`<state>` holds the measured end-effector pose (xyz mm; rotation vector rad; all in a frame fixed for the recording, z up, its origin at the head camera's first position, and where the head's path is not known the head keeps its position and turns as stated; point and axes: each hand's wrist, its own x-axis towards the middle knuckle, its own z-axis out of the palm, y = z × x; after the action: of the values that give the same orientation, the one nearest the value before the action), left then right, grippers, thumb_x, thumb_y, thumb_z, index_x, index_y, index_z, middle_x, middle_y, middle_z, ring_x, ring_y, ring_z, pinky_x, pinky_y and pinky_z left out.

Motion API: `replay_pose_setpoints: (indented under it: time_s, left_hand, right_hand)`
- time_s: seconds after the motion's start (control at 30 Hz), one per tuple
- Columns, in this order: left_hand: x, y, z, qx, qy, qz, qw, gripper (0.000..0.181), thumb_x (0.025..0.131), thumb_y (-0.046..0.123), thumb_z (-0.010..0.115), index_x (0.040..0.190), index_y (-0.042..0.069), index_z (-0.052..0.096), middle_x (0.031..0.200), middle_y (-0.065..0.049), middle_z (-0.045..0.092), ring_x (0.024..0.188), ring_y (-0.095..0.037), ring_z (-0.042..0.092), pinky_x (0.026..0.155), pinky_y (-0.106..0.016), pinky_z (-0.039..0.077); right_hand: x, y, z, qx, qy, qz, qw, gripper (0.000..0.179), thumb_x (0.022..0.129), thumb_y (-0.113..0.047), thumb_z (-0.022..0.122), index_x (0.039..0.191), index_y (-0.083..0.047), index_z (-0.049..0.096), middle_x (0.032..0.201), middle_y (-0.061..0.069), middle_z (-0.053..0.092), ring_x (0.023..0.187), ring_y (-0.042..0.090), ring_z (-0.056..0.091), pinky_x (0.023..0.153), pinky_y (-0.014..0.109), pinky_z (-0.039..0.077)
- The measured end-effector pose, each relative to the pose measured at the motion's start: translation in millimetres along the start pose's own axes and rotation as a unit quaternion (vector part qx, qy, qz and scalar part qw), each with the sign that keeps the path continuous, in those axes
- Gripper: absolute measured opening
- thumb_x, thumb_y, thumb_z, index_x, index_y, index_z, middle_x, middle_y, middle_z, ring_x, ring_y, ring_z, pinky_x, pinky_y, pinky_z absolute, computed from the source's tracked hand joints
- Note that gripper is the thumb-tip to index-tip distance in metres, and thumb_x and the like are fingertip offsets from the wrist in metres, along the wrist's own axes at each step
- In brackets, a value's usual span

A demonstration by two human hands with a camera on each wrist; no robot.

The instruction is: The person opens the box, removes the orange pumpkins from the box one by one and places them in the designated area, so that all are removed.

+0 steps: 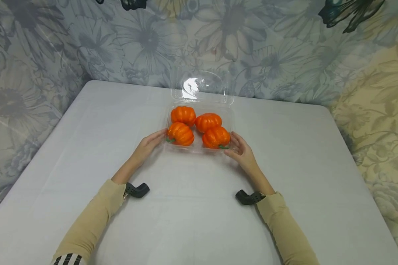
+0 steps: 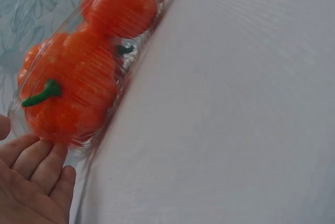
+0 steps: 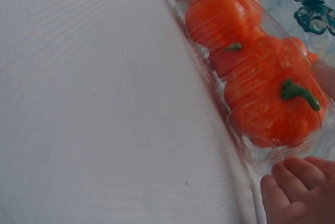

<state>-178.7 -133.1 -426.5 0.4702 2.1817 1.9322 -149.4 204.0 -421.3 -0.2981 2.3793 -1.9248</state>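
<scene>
Several small orange pumpkins with green stems sit in a clear plastic clamshell container on the table. Its transparent lid stands raised at the back. Against the container's left side rest the nearly straight fingers of my left hand. My right hand touches the right side near the front corner, thumb and fingers spread apart. Both wrist views show the fingers of each hand low against the end walls, beside a pumpkin on the left and another pumpkin on the right.
A white cloth covers the table, whose back edge meets a flower-patterned wall covering. Each wrist carries a black camera mount: the left mount and the right mount point inward above the cloth.
</scene>
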Motion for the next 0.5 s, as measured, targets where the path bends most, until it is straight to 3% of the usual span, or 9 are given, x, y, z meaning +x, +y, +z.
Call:
replay_pose_setpoints:
  time_s: [0.17,0.37,0.5]
  left_hand:
    - [2.1,-1.6,0.7,-0.003,0.004,0.014,0.9999,0.042,0.097,0.016,0.039,0.132,-0.006,0.037,0.137,-0.015,0.035,0.127,-0.022,0.028,0.104,-0.032,0.022]
    - [-0.4,-0.3,0.4,-0.006,-0.002,-0.004,1.0000,0.044,0.097,0.016,0.036,0.135,-0.005,0.032,0.140,-0.014,0.031,0.127,-0.023,0.028,0.103,-0.034,0.024]
    - [-4.2,8.9,2.2,0.034,-0.005,0.025,0.9991,0.053,0.092,0.004,0.048,0.137,-0.008,0.024,0.139,-0.019,0.028,0.127,-0.028,0.028,0.103,-0.036,0.023]
  right_hand:
    - [-0.5,1,-2,0.005,0.005,-0.005,1.0000,0.068,0.082,-0.003,0.063,0.138,0.002,0.025,0.138,0.014,0.034,0.118,0.029,0.040,0.095,0.034,0.037]
    - [-0.2,2,-1,-0.003,-0.001,-0.006,1.0000,0.069,0.082,-0.003,0.063,0.139,0.001,0.024,0.139,0.014,0.033,0.117,0.030,0.042,0.093,0.031,0.040]
    - [0.0,3,0,-0.003,-0.004,-0.004,1.0000,0.069,0.083,-0.002,0.062,0.139,0.000,0.023,0.139,0.014,0.032,0.117,0.030,0.041,0.095,0.036,0.037]
